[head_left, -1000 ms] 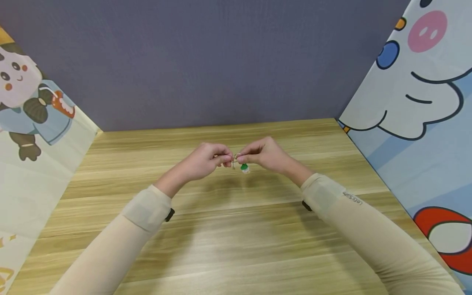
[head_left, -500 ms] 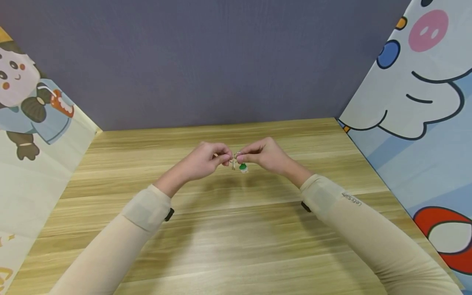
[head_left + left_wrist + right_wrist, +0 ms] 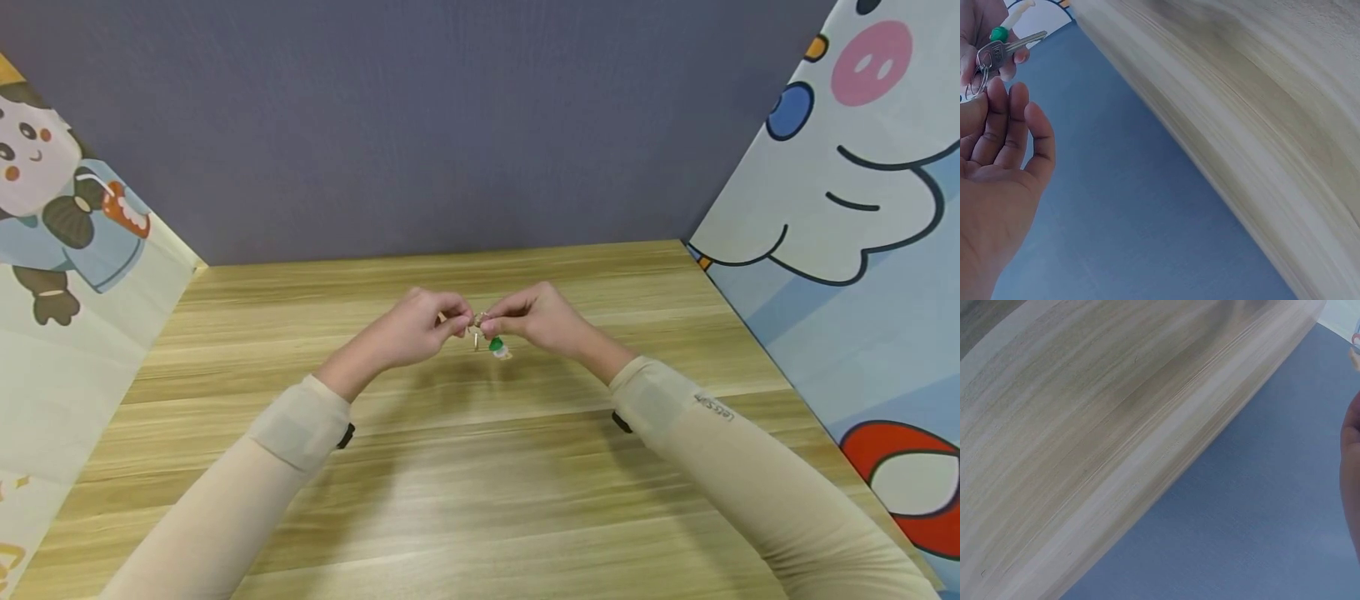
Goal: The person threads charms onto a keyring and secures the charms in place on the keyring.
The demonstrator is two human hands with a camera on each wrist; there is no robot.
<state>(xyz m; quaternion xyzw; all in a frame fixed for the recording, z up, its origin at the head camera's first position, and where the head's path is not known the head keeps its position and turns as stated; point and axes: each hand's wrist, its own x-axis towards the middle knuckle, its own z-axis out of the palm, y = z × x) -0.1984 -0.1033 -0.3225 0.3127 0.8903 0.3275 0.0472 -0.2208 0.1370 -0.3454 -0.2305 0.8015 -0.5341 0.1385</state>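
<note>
Above the middle of the table, my left hand [image 3: 423, 327] and right hand [image 3: 542, 317] meet nearly fingertip to fingertip. Thumb and forefinger of the left pinch one side of a metal key ring [image 3: 984, 76]. From the other side the right hand's fingertips grip the ring assembly, partly covering it. A silver key [image 3: 994, 56] hangs on the ring between the hands. Beside it dangles a small charm [image 3: 498, 346] with a green top and a whitish lower part. In the right wrist view only an edge of the right hand [image 3: 1351, 472] shows.
The wood-grain table [image 3: 480, 500] stretches below both forearms. A grey-blue panel [image 3: 450, 125] rises behind its far edge. Cartoon-printed panels stand at the left [image 3: 67, 217] and right [image 3: 847, 208] sides.
Both hands stay almost in place, with small finger shifts at the ring. The key and the green-topped charm swing slightly, the charm a little right and lower.
</note>
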